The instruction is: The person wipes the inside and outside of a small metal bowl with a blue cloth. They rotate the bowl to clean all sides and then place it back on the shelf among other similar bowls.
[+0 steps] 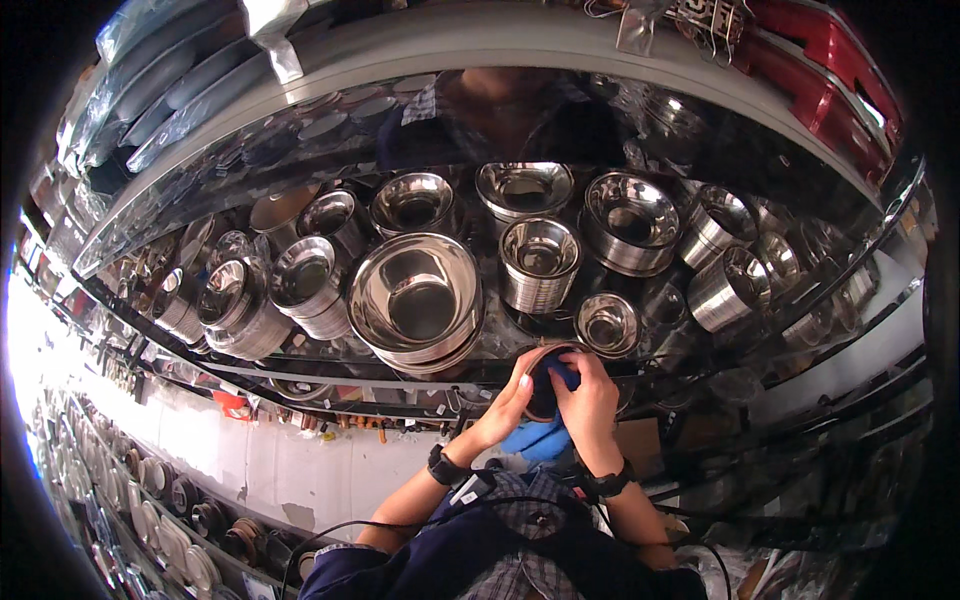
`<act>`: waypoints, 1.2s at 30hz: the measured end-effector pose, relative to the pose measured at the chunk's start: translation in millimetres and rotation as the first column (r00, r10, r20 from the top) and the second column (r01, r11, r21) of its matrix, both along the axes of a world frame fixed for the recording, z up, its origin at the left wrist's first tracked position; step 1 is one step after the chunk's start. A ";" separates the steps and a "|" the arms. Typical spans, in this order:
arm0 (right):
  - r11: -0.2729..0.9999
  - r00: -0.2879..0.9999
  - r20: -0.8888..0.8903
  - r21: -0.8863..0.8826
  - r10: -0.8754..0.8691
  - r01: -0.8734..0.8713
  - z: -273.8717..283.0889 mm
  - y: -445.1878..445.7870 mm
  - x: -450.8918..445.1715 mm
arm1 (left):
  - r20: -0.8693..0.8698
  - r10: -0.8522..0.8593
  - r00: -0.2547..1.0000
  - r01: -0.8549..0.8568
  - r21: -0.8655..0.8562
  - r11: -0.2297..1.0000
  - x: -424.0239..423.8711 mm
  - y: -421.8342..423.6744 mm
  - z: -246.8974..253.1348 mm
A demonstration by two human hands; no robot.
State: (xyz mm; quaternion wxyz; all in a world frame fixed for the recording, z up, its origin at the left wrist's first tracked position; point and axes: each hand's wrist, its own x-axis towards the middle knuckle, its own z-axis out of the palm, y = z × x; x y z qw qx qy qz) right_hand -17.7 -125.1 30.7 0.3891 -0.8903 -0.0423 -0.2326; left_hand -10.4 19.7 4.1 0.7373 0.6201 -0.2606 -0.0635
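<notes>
A small round bowl (556,349) is tilted on its side between my two hands, just in front of the shelf edge. My left hand (501,405) grips its rim and outer wall from the left. My right hand (591,397) reaches into the opening and has its fingers on a dark blue cloth (561,373) inside. Lighter blue fabric (538,441) hangs below the bowl; I cannot tell if it is the same cloth. Right behind my hands stands a small steel bowl (607,325), with a wide stack of steel bowls (416,292) to its left.
Stacks of steel bowls (540,255) fill the dark glass shelf (487,367), whose front edge runs across. Above hangs a glossy dark panel (510,120). Plastic-wrapped pans (172,82) sit upper left, red boxes (832,67) upper right. A black cable (330,534) crosses my body.
</notes>
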 end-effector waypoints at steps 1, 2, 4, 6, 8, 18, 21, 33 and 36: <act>0.999 0.999 0.035 0.041 -0.008 0.007 0.6 1.3 0.4 | 0.011 -0.002 1.000 0.002 0.007 1.000 -0.9 -0.4 1.8; 0.993 0.996 0.034 0.074 0.087 -0.089 2.2 3.2 -0.7 | 0.020 0.008 1.000 -0.008 0.023 1.000 -1.3 0.1 3.5; 0.969 0.972 0.019 0.081 0.233 -0.234 1.2 3.4 -3.2 | 0.041 0.021 0.999 -0.023 0.050 0.998 -0.8 -0.2 5.8; 0.941 0.942 -0.023 0.069 0.334 -0.332 0.6 0.1 -4.0 | -0.104 -0.009 0.995 0.007 -0.020 1.000 2.3 6.7 1.4; 0.977 0.974 -0.100 -0.048 0.201 -0.207 -0.4 0.7 -4.1 | -0.143 -0.048 0.989 0.042 -0.048 0.998 2.3 9.3 5.3; 0.949 0.949 0.037 0.042 0.312 -0.314 7.7 10.0 -0.3 | 0.059 0.100 0.993 -0.098 -0.029 0.995 9.7 5.4 1.0; 0.965 0.972 -0.048 -0.118 0.230 -0.234 5.8 9.2 -9.3 | -0.072 0.055 0.996 -0.060 -0.065 0.996 3.6 10.0 1.4; 0.956 0.957 0.006 -0.054 0.290 -0.289 6.4 11.7 -2.6 | -0.129 0.060 0.990 -0.078 -0.136 0.988 7.5 9.6 -2.1; 0.966 0.987 -0.132 -0.231 0.092 -0.120 14.1 6.2 -8.3 | -0.100 0.052 0.994 -0.066 -0.135 0.989 7.9 8.9 -6.6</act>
